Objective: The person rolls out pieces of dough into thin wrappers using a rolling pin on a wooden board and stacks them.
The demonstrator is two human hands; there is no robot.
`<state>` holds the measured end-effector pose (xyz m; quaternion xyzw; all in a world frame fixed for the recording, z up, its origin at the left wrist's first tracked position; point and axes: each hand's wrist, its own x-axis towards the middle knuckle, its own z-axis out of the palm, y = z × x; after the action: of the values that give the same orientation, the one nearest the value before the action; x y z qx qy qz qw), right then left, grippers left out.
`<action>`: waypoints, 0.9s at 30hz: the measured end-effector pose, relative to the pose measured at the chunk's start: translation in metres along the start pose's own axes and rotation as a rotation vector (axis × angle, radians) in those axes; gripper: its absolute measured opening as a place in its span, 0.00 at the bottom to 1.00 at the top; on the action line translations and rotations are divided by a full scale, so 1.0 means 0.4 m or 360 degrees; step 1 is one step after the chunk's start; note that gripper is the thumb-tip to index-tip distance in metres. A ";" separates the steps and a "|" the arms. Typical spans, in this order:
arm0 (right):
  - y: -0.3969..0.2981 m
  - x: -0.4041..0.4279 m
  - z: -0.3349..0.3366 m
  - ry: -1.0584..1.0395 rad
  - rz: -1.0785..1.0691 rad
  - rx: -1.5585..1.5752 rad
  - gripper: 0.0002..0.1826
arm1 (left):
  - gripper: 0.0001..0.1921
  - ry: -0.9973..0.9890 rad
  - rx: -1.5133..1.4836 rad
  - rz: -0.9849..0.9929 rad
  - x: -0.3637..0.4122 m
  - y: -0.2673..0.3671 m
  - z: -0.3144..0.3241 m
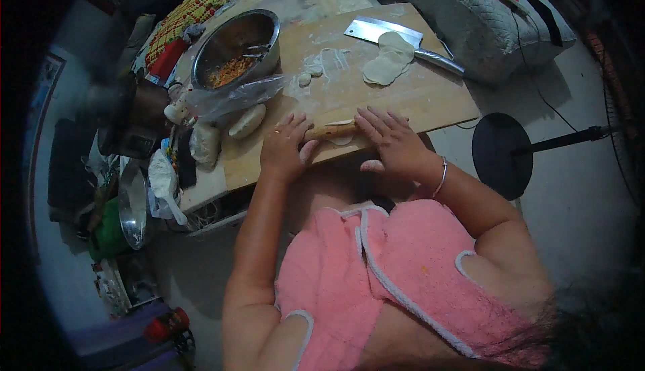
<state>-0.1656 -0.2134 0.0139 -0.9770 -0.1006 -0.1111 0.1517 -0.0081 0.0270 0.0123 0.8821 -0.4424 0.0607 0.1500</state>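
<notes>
A short wooden rolling pin lies near the front edge of the floured wooden board. My left hand is on its left end and my right hand covers its right end, both palms down. Under the pin, a thin piece of dough shows at the near side. Beyond my hands lie small dough pieces and a stack of flat round wrappers. The stack partly overlaps a metal cleaver.
A steel bowl of orange-brown filling stands at back left, with clear plastic film before it. A dough log and a bag of white flour sit at left. A round black stand base is right of the board.
</notes>
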 end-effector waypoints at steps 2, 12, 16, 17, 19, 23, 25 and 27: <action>-0.012 0.004 -0.002 -0.0026 0.0034 0.0027 0.47 | 0.21 0.0079 -0.0085 0.0056 -0.011 -0.001 0.000; -0.007 0.173 -0.008 -0.0030 0.0170 0.0404 0.13 | 0.19 0.0188 -0.0191 0.0112 -0.022 -0.003 0.033; 0.025 0.219 -0.012 -0.0244 0.0204 0.0516 0.13 | 0.21 0.0316 -0.0211 0.0189 -0.026 -0.007 0.038; 0.037 0.228 -0.010 -0.0245 0.0209 0.0510 0.13 | 0.22 0.0368 -0.0199 0.0234 -0.026 -0.008 0.039; 0.052 0.249 -0.014 -0.0172 0.0333 0.0563 0.14 | 0.23 0.0405 -0.0224 0.0266 -0.027 -0.012 0.036; 0.124 0.326 -0.062 0.0348 0.0562 0.0395 0.13 | 0.25 0.0439 -0.0199 0.0271 -0.034 -0.004 0.026; 0.180 0.367 -0.060 0.0718 0.0429 -0.0135 0.11 | 0.25 0.0428 -0.0234 0.0270 -0.029 0.003 0.021; 0.191 0.378 -0.035 0.0733 0.0341 -0.0365 0.09 | 0.25 0.0420 -0.0259 0.0257 -0.034 -0.001 0.021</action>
<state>-0.0062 -0.2647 0.0435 -0.9418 0.0535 -0.3243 0.0698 -0.0160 0.0350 0.0010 0.8130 -0.4918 0.1518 0.2723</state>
